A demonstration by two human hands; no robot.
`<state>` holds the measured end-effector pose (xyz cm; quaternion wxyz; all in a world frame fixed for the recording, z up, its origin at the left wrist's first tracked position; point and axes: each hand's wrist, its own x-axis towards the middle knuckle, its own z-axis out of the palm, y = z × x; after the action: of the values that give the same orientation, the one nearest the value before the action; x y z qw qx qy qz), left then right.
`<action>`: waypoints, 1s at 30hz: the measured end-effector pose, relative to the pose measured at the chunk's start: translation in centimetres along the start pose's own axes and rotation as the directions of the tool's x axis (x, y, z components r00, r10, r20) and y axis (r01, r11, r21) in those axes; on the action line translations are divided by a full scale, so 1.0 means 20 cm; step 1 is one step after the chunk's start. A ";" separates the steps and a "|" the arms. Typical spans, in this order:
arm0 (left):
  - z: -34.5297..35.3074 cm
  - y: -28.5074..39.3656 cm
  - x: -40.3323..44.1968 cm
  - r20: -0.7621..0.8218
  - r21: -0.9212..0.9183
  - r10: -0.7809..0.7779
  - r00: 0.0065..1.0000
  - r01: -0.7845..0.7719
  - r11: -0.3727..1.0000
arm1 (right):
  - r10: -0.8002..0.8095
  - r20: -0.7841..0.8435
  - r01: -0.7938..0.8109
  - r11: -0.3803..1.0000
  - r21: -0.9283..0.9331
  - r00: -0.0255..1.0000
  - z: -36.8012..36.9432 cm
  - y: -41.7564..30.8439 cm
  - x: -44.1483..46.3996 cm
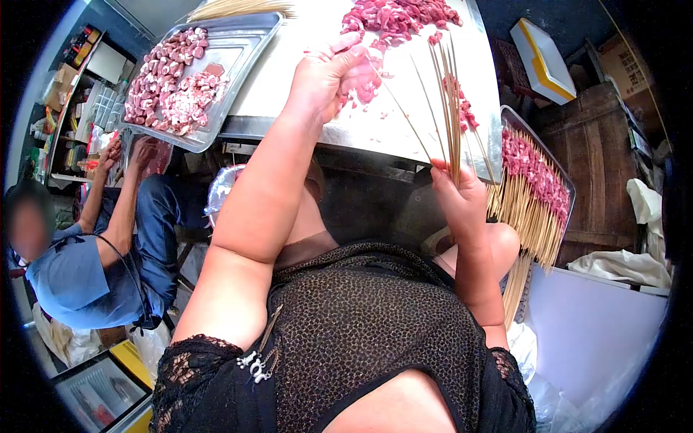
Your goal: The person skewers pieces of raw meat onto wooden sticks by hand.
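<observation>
My right hand (462, 196) grips a bundle of thin bamboo skewers (452, 119) near their lower ends, and they fan upward over the white table. One skewer leans apart from the bundle, its tip close to my left hand. With its fingers closed, my left hand (325, 76) is over the table at pink raw meat (362, 81) and seems to pinch a piece, partly hidden by the fingers. Beyond it lies a heap of red meat strips (401, 18). Small red meat pieces (465, 112) sit behind the skewers.
A metal tray (249, 54) with meat chunks stands at the table's left, loose skewers (242, 9) behind it. At right, another tray (570, 191) holds rows of filled meat skewers (530, 169). A person in blue (86, 267) sits at left, hands near a plastic bag.
</observation>
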<state>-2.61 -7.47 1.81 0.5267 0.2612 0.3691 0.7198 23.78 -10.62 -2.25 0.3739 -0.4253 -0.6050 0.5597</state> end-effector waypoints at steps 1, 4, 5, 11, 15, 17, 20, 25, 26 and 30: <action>-0.01 0.00 0.01 0.000 0.000 0.000 1.000 0.000 1.000 | -0.012 -0.001 0.012 1.000 -0.009 1.000 0.00 0.00 0.00; -0.01 0.00 0.01 0.001 0.073 0.013 1.000 -0.013 0.997 | -0.019 0.013 0.019 1.000 -0.014 1.000 -0.01 -0.01 -0.01; 0.00 0.00 0.00 0.009 0.078 0.010 1.000 -0.010 0.997 | -0.019 0.013 0.019 1.000 -0.015 1.000 -0.01 -0.01 -0.01; 0.02 0.00 -0.03 0.018 0.118 0.026 1.000 -0.027 0.993 | 0.006 -0.028 -0.007 0.999 -0.048 1.000 -0.01 0.00 -0.01; 0.00 -0.02 -0.01 0.036 0.122 0.027 0.999 -0.031 0.992 | 0.024 -0.022 -0.026 0.995 -0.100 0.999 -0.02 -0.02 -0.01; -0.01 -0.03 0.00 0.032 0.126 0.038 0.999 -0.042 0.991 | 0.024 -0.020 -0.026 0.994 -0.111 1.000 -0.01 0.00 -0.01; 0.00 -0.05 0.00 0.023 0.131 0.047 0.999 -0.049 0.990 | -0.051 -0.050 0.047 0.996 -0.079 0.997 0.02 0.02 -0.01; 0.02 -0.07 0.00 0.045 0.185 0.050 0.998 -0.058 0.981 | -0.043 -0.040 0.041 0.998 -0.042 0.998 0.08 0.03 0.00; 0.04 -0.08 -0.02 0.041 0.204 0.043 0.998 -0.050 0.978 | -0.051 -0.033 0.050 0.998 -0.023 0.998 0.09 0.03 0.01; 0.04 -0.06 0.00 -0.049 0.128 0.054 0.997 -0.047 0.991 | 0.057 -0.039 -0.047 0.972 0.229 0.998 0.09 -0.04 0.05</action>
<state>-1.25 -7.13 1.42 0.4808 0.2844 0.4210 0.7146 21.65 -10.32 -1.69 0.4192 -0.4078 -0.5168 0.6253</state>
